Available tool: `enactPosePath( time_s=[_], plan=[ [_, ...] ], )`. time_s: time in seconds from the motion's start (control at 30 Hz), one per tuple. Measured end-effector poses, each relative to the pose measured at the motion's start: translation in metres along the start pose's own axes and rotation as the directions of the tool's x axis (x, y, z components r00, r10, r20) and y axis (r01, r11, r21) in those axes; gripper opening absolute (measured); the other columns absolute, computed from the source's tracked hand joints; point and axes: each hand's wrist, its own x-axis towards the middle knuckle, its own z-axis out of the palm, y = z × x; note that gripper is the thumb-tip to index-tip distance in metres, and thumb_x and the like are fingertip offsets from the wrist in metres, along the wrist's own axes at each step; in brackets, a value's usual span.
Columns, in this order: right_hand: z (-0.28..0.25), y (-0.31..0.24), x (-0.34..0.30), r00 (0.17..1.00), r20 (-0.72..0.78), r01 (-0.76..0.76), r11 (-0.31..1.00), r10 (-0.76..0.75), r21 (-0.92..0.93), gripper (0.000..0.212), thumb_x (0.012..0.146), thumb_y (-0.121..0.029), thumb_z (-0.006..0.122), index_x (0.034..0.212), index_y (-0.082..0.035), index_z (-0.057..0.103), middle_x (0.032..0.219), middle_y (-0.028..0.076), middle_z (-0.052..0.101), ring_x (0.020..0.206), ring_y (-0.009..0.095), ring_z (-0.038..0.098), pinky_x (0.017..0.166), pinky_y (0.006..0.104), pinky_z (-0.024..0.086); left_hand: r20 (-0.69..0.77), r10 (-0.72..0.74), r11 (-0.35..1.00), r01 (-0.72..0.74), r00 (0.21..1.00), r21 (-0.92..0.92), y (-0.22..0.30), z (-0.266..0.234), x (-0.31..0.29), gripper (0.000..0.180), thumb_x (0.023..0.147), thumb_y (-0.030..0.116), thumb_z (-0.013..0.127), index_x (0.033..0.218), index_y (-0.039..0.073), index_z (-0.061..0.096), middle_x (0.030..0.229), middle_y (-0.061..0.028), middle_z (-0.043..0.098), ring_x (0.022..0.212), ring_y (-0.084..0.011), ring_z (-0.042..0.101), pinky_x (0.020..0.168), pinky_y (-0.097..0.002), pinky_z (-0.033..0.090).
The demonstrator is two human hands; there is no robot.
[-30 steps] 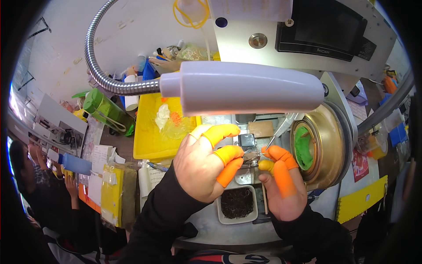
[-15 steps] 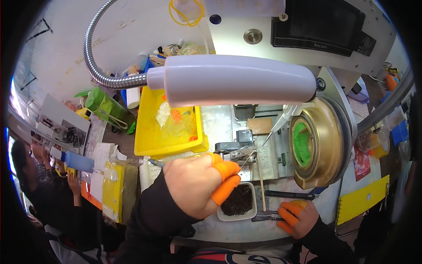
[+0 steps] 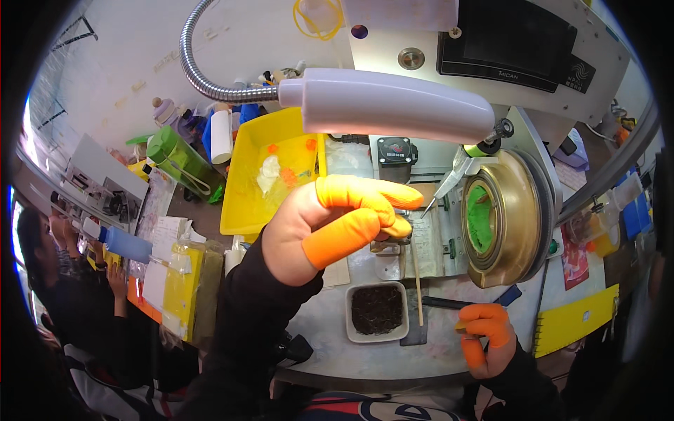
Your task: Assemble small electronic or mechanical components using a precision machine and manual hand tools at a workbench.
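My left hand (image 3: 330, 224), with orange finger cots, is raised in the middle. Its fingertips are pinched together just above a small metal fixture (image 3: 387, 252) on the machine bed, and I see nothing clearly between them. My right hand (image 3: 486, 337), also in orange cots, is low at the front edge. It is curled on a small yellowish piece (image 3: 460, 327) and lies just under a black tool (image 3: 442, 303) on the bed. A white dish of dark grit (image 3: 378, 310) sits between the hands. A thin wooden stick (image 3: 415, 281) lies beside it.
A white lamp head (image 3: 386, 105) on a flexible metal neck hangs over the work. A brass disc with a green centre (image 3: 502, 217) stands at right, a yellow tray (image 3: 274, 175) and green bottle (image 3: 182, 161) at left. Another person (image 3: 63, 281) sits far left.
My right hand has dropped from the fixture to the front edge of the bed. My left hand has risen and pinched its fingers together. The view has shifted a little.
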Motion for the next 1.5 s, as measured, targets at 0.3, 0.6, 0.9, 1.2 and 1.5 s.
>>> enactPosePath(
  time_s=[0.3, 0.6, 0.9, 1.2, 1.5],
  plan=[
    [0.031, -0.028, 0.070, 0.858, 0.405, -0.510, 0.426, 0.316, 0.747, 0.030, 0.085, -0.023, 0.042, 0.105, 0.000, 0.042, 0.075, 0.003, 0.047, 0.059, 0.006, 0.040, 0.054, 0.0184, 0.033, 0.013, -0.041, 0.977, 0.043, 0.999, -0.210, -0.010, -0.009, 0.016, 0.012, 0.079, 0.010, 0.043, 0.082, 0.001, 0.050, 0.081, -0.0184, 0.054, 0.079, -0.0296, 0.054, 0.073, -0.0404, 0.044],
    [0.044, -0.019, 0.099, 0.730, 0.542, -0.626, 0.089, 0.416, 0.775, 0.058, 0.082, -0.055, 0.024, 0.087, -0.002, 0.046, 0.056, 0.011, 0.046, 0.042, 0.020, 0.039, 0.042, 0.0290, 0.032, 0.110, 0.002, 0.954, 0.031, 0.994, -0.297, -0.015, -0.012, 0.015, 0.010, 0.078, 0.007, 0.050, 0.083, -0.001, 0.054, 0.087, -0.0124, 0.056, 0.083, -0.0188, 0.053, 0.077, -0.0308, 0.042],
    [0.043, -0.016, 0.099, 0.696, 0.628, -0.639, -0.099, 0.348, 0.763, 0.057, 0.082, -0.055, 0.023, 0.088, -0.004, 0.048, 0.055, 0.010, 0.045, 0.040, 0.020, 0.037, 0.039, 0.0301, 0.030, 0.134, 0.034, 0.963, 0.004, 0.990, -0.271, -0.009, -0.006, 0.006, 0.007, 0.076, 0.005, 0.053, 0.080, 0.000, 0.054, 0.081, -0.0111, 0.057, 0.075, -0.0178, 0.054, 0.071, -0.0295, 0.043],
    [0.049, -0.018, 0.106, 0.709, 0.645, -0.642, -0.120, 0.285, 0.758, 0.046, 0.086, -0.049, 0.022, 0.074, -0.011, 0.044, 0.043, 0.003, 0.035, 0.032, 0.015, 0.028, 0.036, 0.0265, 0.027, 0.216, 0.093, 0.993, -0.074, 0.972, -0.097, -0.003, -0.010, 0.002, 0.009, 0.067, 0.005, 0.058, 0.064, 0.000, 0.052, 0.065, -0.0092, 0.054, 0.059, -0.0191, 0.051, 0.057, -0.0280, 0.040],
    [0.026, -0.028, 0.090, 0.708, 0.610, -0.697, 0.208, 0.357, 0.686, 0.041, 0.087, -0.040, 0.034, 0.074, -0.005, 0.051, 0.052, 0.003, 0.044, 0.045, 0.009, 0.041, 0.046, 0.0203, 0.033, 0.052, 0.256, 0.920, -0.260, 0.965, 0.294, 0.005, -0.050, 0.002, 0.014, 0.083, 0.008, 0.038, 0.088, -0.001, 0.047, 0.080, -0.0115, 0.049, 0.077, -0.0191, 0.046, 0.075, -0.0306, 0.037]
  ],
)
